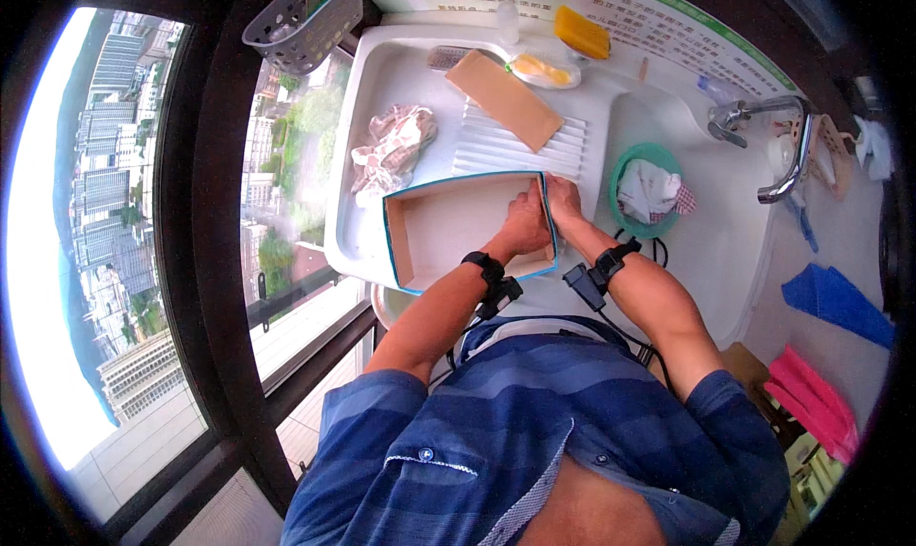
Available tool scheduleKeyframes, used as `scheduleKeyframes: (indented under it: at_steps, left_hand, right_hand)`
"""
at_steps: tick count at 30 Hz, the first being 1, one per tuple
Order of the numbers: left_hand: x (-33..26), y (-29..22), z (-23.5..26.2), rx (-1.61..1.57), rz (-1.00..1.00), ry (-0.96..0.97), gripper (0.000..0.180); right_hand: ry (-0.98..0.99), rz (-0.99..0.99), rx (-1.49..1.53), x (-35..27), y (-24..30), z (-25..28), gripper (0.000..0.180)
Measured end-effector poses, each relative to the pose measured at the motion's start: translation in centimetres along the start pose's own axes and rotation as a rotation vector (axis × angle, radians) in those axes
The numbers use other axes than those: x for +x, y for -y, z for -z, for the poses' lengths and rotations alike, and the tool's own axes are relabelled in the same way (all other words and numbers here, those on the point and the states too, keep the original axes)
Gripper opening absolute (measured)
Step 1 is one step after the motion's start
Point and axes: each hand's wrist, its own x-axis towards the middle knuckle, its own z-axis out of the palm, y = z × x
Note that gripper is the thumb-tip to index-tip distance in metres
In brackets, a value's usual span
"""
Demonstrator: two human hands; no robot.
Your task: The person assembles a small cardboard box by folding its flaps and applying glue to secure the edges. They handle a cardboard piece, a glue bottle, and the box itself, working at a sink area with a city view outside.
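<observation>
— Biggest first?
— White sink unit (382, 88), ribbed washboard slope (520, 150) in the middle, basin to the right under a chrome tap (778, 136).
— And on it?
— Open cardboard box (448, 226), blue-edged, brown inside, sitting at the near edge of the unit, just below the ribs.
— Arms?
— Both forearms up from the lower edge, bent at the elbow, converging on the box's right wall; black bands with cables at both wrists.
— Left hand?
— Left hand (525, 223) inside the box, palm flat against that right wall, fingers pressed together, pointing up and away.
— Right hand?
— Right hand (565, 202) outside the same wall, at its far corner — fingers curled over the rim, pinching the cardboard against the left hand.
— Smaller things?
— Tan board (506, 97) lying across the top of the ribs, crumpled patterned cloth (391, 150) to the left, green bowl (620, 178) with rags in the basin, yellow sponge (582, 32) at the back.
</observation>
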Motion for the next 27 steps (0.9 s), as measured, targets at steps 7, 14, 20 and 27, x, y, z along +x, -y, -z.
scheduleKeyframes:
  at_steps: [7, 14, 20, 27]
  left_hand:
    - [-0.3, -0.4, 0.4, -0.039, 0.013, -0.019, 0.088]
    - [0.1, 0.6, -0.9, 0.038, -0.049, -0.100, 0.082]
    - [-0.7, -0.8, 0.0, 0.128, -0.078, -0.096, 0.069]
    - [-1.5, -0.3, 1.6, -0.014, -0.029, 0.072, 0.056]
  right_hand:
    - [0.051, 0.027, 0.104, -0.8, -0.1, 0.4, 0.054]
    - [0.039, 0.157, -0.005, -8.2, 4.5, 3.3, 0.055]
    - [-0.061, 0.443, -0.441, -8.6, 4.9, 4.2, 0.038]
    - [0.160, 0.356, -0.739, -8.2, 8.1, 4.3, 0.037]
